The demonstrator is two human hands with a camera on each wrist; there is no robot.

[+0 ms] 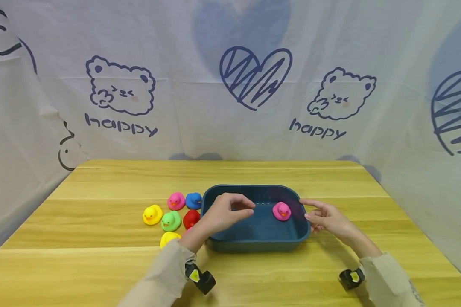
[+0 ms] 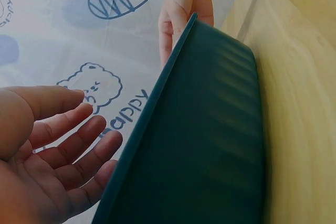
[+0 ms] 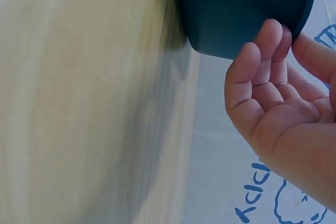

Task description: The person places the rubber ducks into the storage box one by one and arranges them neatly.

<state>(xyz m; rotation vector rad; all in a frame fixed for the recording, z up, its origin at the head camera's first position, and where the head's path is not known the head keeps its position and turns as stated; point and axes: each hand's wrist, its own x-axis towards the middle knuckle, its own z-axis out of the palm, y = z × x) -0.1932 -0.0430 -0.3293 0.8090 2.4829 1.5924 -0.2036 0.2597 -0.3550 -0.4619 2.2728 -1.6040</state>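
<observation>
A dark teal plastic bin stands on the table with a pink rubber duck inside, towards its right end. My left hand hovers over the bin's left part, thumb and fingers loosely curved with nothing between them. The left wrist view shows that hand above the bin's rim. At the other end, my right hand holds the bin's right rim. In the right wrist view its curled fingers lie against the outer wall, with the thumb at the rim.
Left of the bin sit several rubber ducks: a pink one, a blue one, a green one, a red one and a yellow one. Another yellow duck is partly behind my left arm. A printed cloth hangs behind the table.
</observation>
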